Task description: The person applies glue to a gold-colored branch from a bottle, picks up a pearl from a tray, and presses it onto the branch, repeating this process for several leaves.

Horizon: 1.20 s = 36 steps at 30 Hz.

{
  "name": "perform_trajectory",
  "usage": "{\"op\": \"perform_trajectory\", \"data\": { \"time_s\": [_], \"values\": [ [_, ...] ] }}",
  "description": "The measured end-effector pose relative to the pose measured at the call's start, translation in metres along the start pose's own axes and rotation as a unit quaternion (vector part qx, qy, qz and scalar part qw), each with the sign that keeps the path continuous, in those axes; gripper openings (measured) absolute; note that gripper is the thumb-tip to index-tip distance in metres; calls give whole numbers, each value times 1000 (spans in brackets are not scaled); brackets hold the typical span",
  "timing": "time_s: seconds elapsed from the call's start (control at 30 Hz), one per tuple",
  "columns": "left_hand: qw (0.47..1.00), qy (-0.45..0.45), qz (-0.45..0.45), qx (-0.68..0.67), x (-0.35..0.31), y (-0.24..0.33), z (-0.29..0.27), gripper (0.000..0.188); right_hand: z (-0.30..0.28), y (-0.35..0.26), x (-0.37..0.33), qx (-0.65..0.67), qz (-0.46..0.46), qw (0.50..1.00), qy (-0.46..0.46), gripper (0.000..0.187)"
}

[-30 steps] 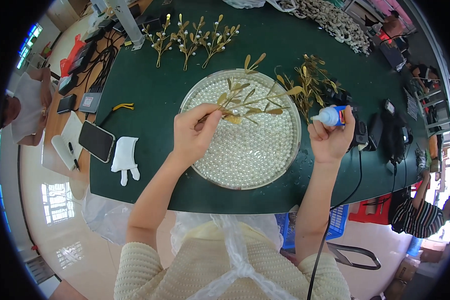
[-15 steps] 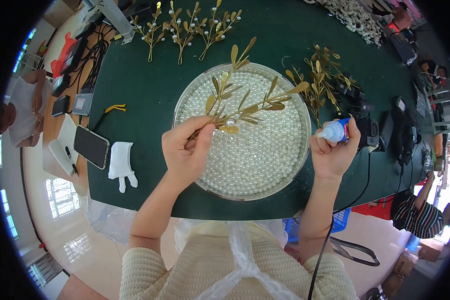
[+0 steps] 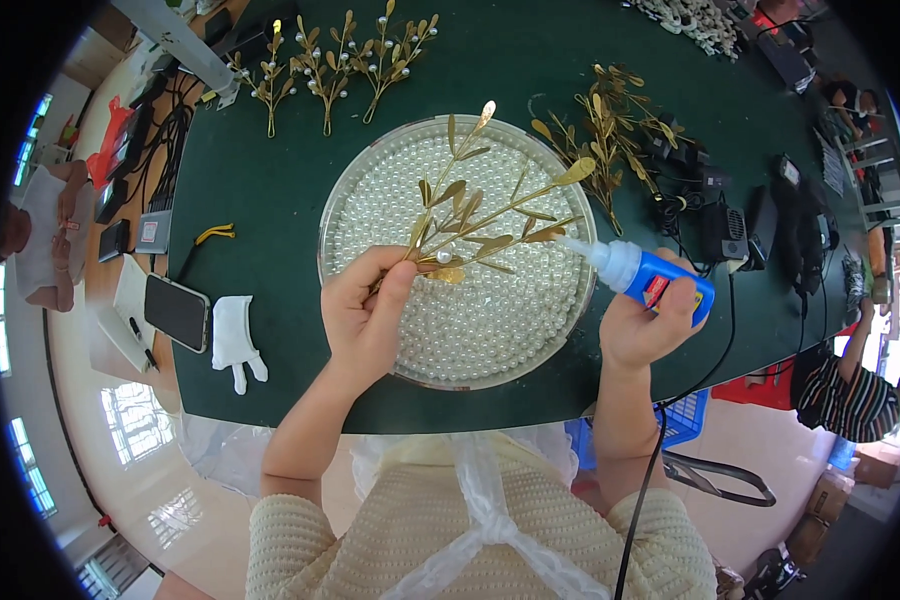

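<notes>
My left hand pinches the stem end of a gold leaf branch, which fans out to the upper right. One pearl sits on the branch close to my fingertips. In my right hand is a blue glue bottle with a pale cap and nozzle. The bottle tilts left, and its nozzle tip is at or very near a lower leaf of the branch; whether they touch I cannot tell. Beneath the branch stands a round tray filled with white pearl beads.
Several pearl-trimmed gold branches lie at the far left of the green table. More gold branches are piled right of the tray. A phone and white glove lie left. A black cable hangs beside my right arm.
My right hand has turned the glue bottle so its nozzle points left, bringing it to the branch. The branch has tilted slightly lower in my left hand. The whole view has shifted a little.
</notes>
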<state>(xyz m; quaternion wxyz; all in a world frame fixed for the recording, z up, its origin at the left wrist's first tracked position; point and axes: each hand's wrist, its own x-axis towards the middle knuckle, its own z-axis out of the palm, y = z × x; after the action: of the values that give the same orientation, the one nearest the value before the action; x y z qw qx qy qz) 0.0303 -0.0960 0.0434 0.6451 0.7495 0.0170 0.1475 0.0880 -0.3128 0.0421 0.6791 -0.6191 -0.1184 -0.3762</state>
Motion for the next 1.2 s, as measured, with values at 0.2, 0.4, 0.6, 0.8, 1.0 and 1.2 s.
{"op": "perform_trajectory", "data": {
  "time_s": [0.2,0.4,0.6,0.8,1.0,1.2],
  "values": [
    [996,15,79,31,-2,-3,-4,11,1,-18,-2,-25,-103,979,-175,49],
    [996,6,84,40,-2,0,-3,10,5,-12,-2,-17,-168,971,-169,30],
    [995,-3,89,53,0,3,-2,9,8,-19,-1,-47,-155,966,-202,26],
    [994,-6,85,62,-2,3,-4,8,11,-20,0,-63,-163,964,-200,24],
    [993,-3,91,79,-2,5,-2,8,11,-22,0,-58,-159,965,-201,25],
    [993,-6,88,81,-2,7,-3,8,12,-20,0,-55,-163,964,-203,26]
  ]
}}
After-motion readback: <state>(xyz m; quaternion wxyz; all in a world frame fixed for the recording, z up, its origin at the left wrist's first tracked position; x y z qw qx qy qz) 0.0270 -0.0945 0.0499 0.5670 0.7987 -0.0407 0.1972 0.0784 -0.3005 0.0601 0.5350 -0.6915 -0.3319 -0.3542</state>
